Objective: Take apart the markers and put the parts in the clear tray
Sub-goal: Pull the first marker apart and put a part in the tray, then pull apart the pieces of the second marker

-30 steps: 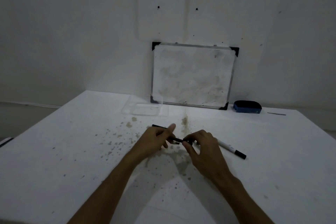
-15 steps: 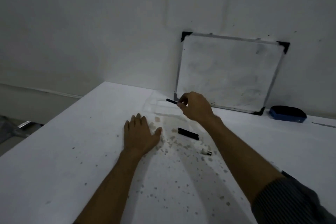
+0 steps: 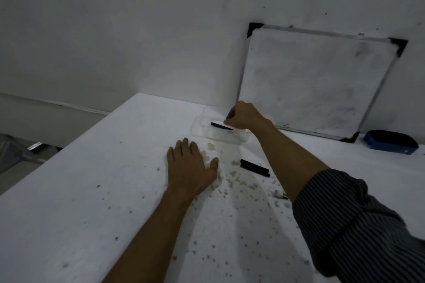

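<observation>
The clear tray (image 3: 198, 127) stands on the white table near the wall. My right hand (image 3: 245, 117) hovers over it, fingers curled and pinching a thin black marker part (image 3: 218, 125) that points left, low over the tray floor. My left hand (image 3: 190, 166) lies flat and open on the table in front of the tray, holding nothing. A thicker black marker piece (image 3: 254, 167) lies on the table right of my left hand. A small white tip piece (image 3: 278, 194) shows beside my right forearm.
A whiteboard (image 3: 310, 80) leans on the wall behind the tray. A blue eraser (image 3: 390, 142) sits at its right foot. The table top is speckled with stains; its left edge (image 3: 69, 151) drops off to a floor with a metal frame.
My hands parted from pulling the marker. The left went flat on the table; the right carried the thin black part to the tray and lowered it. The camera swung left.
</observation>
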`<state>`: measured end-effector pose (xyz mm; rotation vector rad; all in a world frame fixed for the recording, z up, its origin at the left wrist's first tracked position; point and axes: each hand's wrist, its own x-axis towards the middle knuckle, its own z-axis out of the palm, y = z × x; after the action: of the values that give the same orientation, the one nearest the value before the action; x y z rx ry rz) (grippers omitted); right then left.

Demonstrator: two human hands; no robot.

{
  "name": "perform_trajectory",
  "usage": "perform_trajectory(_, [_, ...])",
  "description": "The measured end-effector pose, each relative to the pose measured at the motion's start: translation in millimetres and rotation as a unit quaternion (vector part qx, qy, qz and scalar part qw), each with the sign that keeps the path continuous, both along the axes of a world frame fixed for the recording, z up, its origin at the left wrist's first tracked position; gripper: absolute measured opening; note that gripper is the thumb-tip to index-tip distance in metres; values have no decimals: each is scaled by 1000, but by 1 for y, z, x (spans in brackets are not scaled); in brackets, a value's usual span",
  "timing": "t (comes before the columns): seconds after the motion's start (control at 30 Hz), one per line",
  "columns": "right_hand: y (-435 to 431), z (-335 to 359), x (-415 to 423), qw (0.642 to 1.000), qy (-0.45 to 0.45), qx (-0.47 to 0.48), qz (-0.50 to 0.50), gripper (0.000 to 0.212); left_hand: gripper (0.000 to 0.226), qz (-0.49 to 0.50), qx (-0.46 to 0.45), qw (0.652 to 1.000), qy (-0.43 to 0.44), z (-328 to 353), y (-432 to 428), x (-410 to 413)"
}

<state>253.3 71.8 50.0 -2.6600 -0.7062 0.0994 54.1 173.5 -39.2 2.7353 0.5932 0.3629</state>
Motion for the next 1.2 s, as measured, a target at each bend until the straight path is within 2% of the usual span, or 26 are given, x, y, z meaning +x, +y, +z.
perform_trajectory(0.07, [-13,13,-16,998,-16,62,5,29,97,3,-3,1000,-24,2,1,-1])
perform_trajectory(0.17, [-46,28,-52,990,-42,136,19,28,68,-15,13,997,-81,7,-5,-1])
perform_trajectory(0.27, [-93,30,-91,985,-66,158,21,27,46,-65,-9,989,-129,12,-21,-7])
perform_trajectory(0.37, [-145,20,-123,988,-51,144,0,21,35,-139,-52,978,-146,10,-49,-17])
perform_trajectory(0.47, [-192,0,-149,990,-49,124,-42,20,40,-177,-62,974,-130,4,-79,-25])
perform_trajectory(0.53, [-216,-17,-163,989,-66,110,-80,23,49,-179,-28,977,-110,1,-91,-26])
perform_trajectory(0.67, [-247,-47,-190,981,-86,48,-168,42,55,-167,-7,981,-103,-1,-96,-29])
perform_trajectory(0.77, [-253,-55,-201,978,-87,7,-189,39,57,-159,0,981,-113,-3,-98,-32])
perform_trajectory(0.87, [-254,-54,-203,979,-72,49,-187,32,54,-176,25,970,-164,0,-103,-39])
perform_trajectory(0.93, [-252,-52,-207,978,-63,121,-156,33,45,-221,56,947,-226,7,-109,-46])
perform_trajectory(1.0, [-250,-47,-213,980,-32,170,-101,36,48,-282,81,917,-271,14,-114,-52])
perform_trajectory(1.07, [-246,-44,-220,983,-11,179,-44,36,52,-338,110,890,-284,15,-113,-53])
perform_trajectory(1.2, [-240,-41,-229,966,24,258,-5,37,32,-373,132,866,-306,10,-107,-49])
